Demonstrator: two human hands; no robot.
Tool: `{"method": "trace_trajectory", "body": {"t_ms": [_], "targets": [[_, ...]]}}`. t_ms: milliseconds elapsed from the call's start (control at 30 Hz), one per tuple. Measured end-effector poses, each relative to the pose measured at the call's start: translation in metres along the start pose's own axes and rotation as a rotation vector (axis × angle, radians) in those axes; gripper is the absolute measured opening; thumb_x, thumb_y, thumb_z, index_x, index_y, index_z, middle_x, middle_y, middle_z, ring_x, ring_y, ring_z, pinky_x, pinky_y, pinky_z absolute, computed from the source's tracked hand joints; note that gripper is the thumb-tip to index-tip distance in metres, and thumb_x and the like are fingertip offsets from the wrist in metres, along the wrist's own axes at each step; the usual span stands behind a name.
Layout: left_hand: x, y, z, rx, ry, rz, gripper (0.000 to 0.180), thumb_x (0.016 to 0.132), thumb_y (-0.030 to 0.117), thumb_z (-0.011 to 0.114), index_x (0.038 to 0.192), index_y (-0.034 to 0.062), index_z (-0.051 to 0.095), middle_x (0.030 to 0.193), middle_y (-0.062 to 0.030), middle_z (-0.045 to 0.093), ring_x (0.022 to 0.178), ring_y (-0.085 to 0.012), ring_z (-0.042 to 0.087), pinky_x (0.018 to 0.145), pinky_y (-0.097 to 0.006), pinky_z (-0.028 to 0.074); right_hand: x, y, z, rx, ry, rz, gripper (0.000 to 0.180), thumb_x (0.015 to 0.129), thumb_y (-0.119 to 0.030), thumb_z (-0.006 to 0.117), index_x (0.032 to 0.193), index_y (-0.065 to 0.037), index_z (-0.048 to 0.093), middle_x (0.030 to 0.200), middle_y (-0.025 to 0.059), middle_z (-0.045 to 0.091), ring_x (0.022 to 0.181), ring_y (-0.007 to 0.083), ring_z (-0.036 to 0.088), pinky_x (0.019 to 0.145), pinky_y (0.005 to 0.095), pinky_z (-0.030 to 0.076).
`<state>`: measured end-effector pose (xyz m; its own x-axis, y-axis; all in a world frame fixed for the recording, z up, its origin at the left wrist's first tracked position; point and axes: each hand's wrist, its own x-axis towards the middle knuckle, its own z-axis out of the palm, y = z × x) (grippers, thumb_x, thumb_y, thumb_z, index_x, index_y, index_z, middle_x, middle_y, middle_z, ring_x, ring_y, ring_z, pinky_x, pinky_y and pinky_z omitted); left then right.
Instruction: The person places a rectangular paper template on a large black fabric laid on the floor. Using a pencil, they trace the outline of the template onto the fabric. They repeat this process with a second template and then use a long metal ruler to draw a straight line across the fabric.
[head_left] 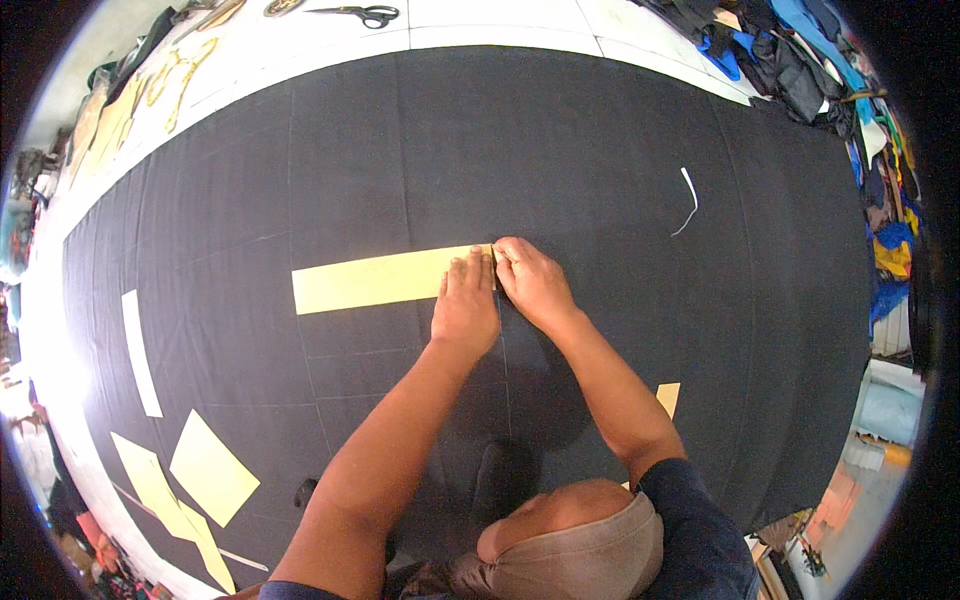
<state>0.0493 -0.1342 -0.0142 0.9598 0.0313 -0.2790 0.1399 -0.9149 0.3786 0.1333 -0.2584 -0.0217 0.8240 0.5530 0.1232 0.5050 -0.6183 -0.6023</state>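
A long yellow paper pattern strip (pixel 370 281) lies on a large sheet of black cloth (pixel 500 150). My left hand (pixel 466 305) rests flat on the strip's right end, fingers stretched out and pressing it down. Right beside it, my right hand (pixel 533 285) is closed in a pinch at the strip's right edge, its fingertips against the cloth. What it pinches is hidden by the fingers. Faint pale lines run across the cloth below the strip.
Several yellow pattern pieces (pixel 214 468) lie at the near left, close to a white strip (pixel 141 353). A small yellow piece (pixel 668 399) is by my right forearm. A white curved strip (pixel 688 200) lies at right. Black-handled scissors (pixel 370 15) and heaped fabric (pixel 790 75) sit beyond.
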Motion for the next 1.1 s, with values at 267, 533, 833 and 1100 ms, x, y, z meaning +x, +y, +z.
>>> {"method": "trace_trajectory", "body": {"t_ms": [267,533,833,1100], "targets": [[0.000,-0.002,0.006,0.063,-0.014,0.000,0.062,0.102,0.020,0.045,0.158,-0.0011,0.030,0.166,-0.0206,0.026,0.148,-0.0457,0.033,0.123,-0.050,0.031,-0.038,-0.015,-0.013,-0.046,-0.092,-0.085,0.012,0.099,-0.016,0.060,0.108,-0.007,0.059,0.100,0.0144,0.069,0.091,0.0383,0.069,0.074,0.0488,0.057],[0.001,0.001,-0.001,0.137,-0.101,0.005,0.064,0.102,0.020,0.043,0.160,-0.0005,0.027,0.168,-0.0179,0.023,0.150,-0.0418,0.031,0.125,-0.049,0.029,-0.013,-0.005,-0.011,-0.028,-0.070,-0.049,0.016,0.102,-0.021,0.054,0.107,-0.006,0.059,0.101,0.0183,0.069,0.096,0.0406,0.068,0.081,0.0522,0.056],[-0.001,0.001,-0.002,0.114,-0.042,-0.004,0.064,0.101,0.021,0.046,0.159,-0.0010,0.029,0.166,-0.0198,0.027,0.149,-0.0429,0.033,0.124,-0.049,0.030,-0.050,-0.015,-0.020,0.093,-0.069,0.032,0.019,0.104,-0.020,0.053,0.113,-0.005,0.061,0.106,0.0199,0.069,0.097,0.0385,0.070,0.085,0.0462,0.057],[-0.040,-0.034,-0.004,0.004,0.304,-0.085,0.057,0.097,0.029,0.058,0.148,0.0065,0.049,0.159,-0.0221,0.039,0.148,-0.0426,0.035,0.123,-0.056,0.025,-0.083,-0.011,-0.015,0.574,0.185,0.283,0.025,0.109,-0.018,0.049,0.119,0.001,0.062,0.114,0.0168,0.072,0.101,0.0245,0.070,0.091,0.0366,0.054]]}}
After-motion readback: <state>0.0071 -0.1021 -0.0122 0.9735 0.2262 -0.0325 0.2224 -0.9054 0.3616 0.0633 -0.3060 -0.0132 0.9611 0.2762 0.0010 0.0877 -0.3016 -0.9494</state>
